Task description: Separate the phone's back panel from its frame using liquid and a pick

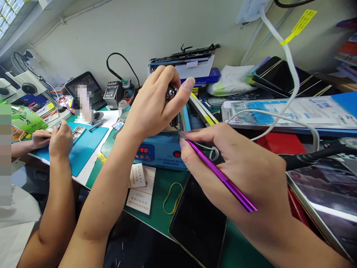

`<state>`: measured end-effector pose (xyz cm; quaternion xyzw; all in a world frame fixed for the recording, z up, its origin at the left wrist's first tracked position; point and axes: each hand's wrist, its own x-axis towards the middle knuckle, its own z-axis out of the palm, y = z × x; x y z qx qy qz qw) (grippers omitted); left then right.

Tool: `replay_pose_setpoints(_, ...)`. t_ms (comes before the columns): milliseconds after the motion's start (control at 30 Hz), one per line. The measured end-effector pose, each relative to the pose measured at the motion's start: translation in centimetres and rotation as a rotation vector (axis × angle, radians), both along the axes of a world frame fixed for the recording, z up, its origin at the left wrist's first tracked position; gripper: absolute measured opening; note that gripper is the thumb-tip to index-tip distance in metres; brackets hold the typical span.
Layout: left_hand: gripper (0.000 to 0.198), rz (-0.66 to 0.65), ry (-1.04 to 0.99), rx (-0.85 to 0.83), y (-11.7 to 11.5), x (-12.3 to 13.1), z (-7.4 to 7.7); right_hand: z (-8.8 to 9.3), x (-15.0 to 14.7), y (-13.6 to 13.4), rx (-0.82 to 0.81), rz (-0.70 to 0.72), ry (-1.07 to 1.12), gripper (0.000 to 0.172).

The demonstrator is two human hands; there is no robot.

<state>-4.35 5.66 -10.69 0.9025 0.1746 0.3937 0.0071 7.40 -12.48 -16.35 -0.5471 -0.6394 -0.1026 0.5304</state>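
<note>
Green mat point(160, 179) below; left fingers point(181, 95) partly hide metallic object point(170, 94) (shape unclear).

red display point(144, 150) on the blue machine point(163, 141) reads 90 | its front says "LCD Separator", end's fuzzy | far blue box point(213, 73): "XUAN" | nearer white cards point(140, 201): Chinese print, kinda tiny tbh

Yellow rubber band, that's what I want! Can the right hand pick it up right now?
Probably not easily: the right hand is pinching a purple tool. The way looks free, though, since nothing covers the rubber band on the green surface.
</note>
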Motion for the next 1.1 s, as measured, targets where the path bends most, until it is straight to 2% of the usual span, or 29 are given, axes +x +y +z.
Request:
replay_pose_setpoints(433,0.073,0.015,0.018,0.030,0.14,0.05,-0.24,-0.34,0.05,0.17,0.063,0.032,-0.072,0.005)
replay_pose_setpoints(1100,0.068,-0.008,0.083,0.027,-0.07,0.02,-0.36,-0.77,0.12,0.19,0.001,0.032,-0.037,0.005)
